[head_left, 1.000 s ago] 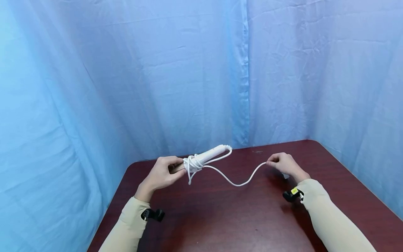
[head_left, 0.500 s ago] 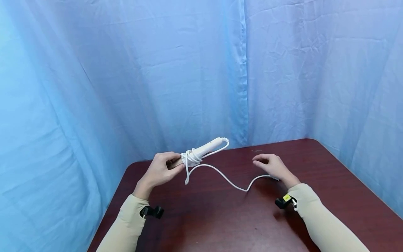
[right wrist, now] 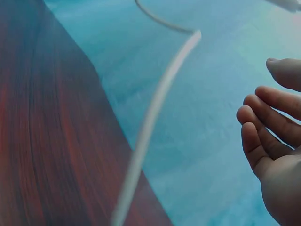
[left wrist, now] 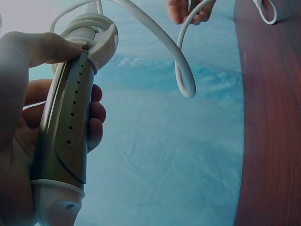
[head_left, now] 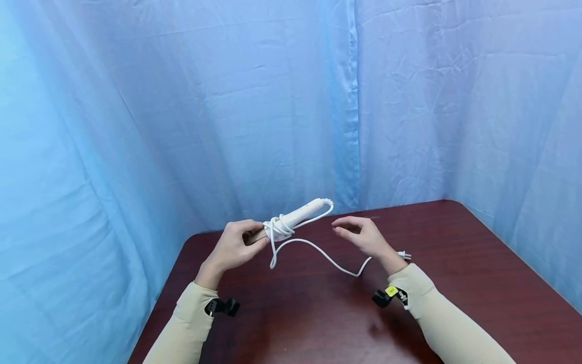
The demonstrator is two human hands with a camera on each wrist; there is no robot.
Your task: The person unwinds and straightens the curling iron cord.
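My left hand (head_left: 241, 241) grips the barrel end of a white hair iron (head_left: 297, 214), held above the table and pointing up to the right. In the left wrist view my fingers (left wrist: 94, 117) and thumb curl round its olive-gold barrel (left wrist: 66, 127). A white cord (head_left: 278, 228) is wound in a few loops round the iron's middle. Its loose length (head_left: 327, 258) sags to the table and ends in a plug (head_left: 404, 255). My right hand (head_left: 349, 230) hovers open just right of the iron, holding nothing; its relaxed fingers (right wrist: 263, 125) show beside the blurred cord (right wrist: 150, 122).
A dark red wooden table (head_left: 477, 263) with rounded corners lies below both hands. Blue cloth curtains (head_left: 282, 111) close it in at the back and on both sides. Black wrist straps sit on both beige sleeves.
My right hand let go of the cord, opened and moved left toward the iron. The freed cord and plug dropped onto the table. The left hand raised the iron slightly.
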